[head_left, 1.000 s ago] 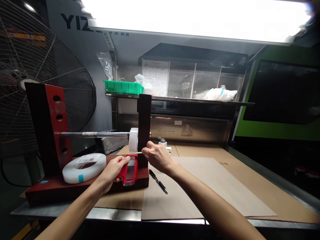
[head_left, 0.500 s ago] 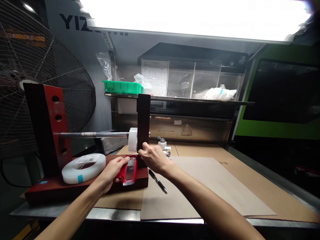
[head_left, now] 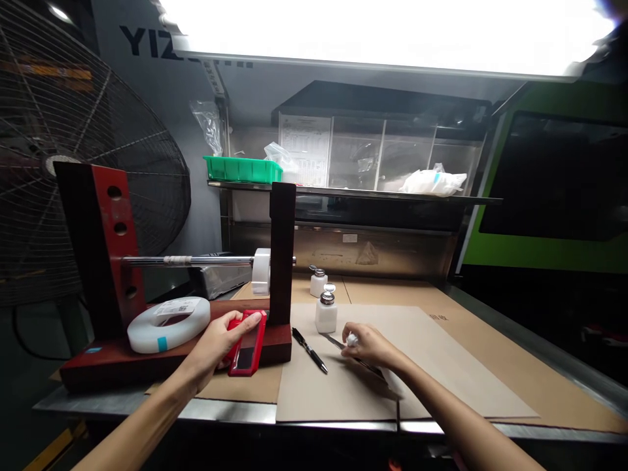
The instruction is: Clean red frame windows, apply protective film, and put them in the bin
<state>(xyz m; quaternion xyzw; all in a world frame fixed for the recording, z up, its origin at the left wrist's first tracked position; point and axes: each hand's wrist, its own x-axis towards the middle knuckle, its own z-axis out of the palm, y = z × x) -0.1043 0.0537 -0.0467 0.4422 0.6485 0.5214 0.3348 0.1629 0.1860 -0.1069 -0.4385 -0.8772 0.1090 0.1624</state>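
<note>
My left hand (head_left: 223,347) is closed on a red rectangular frame (head_left: 260,340) with a dark, shiny window, held tilted in front of the wooden stand's base. My right hand (head_left: 367,345) is low over the grey-brown board, fingers curled around a small white wad (head_left: 352,340). Under that hand lies a thin metallic blade-like tool (head_left: 334,341), partly covered; whether the fingers grip it cannot be made out. A black pen (head_left: 310,351) lies between the hands. Just behind the right hand stands a white pump bottle (head_left: 326,315), lid up, with a second white bottle (head_left: 318,283) farther back.
The dark red stand (head_left: 282,255) carries a metal rod (head_left: 216,261) with a narrow white roll (head_left: 261,271). A wide translucent roll (head_left: 169,326) lies on its base. Cardboard (head_left: 417,291) covers the table. A green tray (head_left: 243,170) sits on the shelf; a large fan (head_left: 98,163) stands left.
My right hand has moved from beside the stand's post down and right onto the board, uncovering the front bottle. My left hand has lowered and tilted the red frame slightly.
</note>
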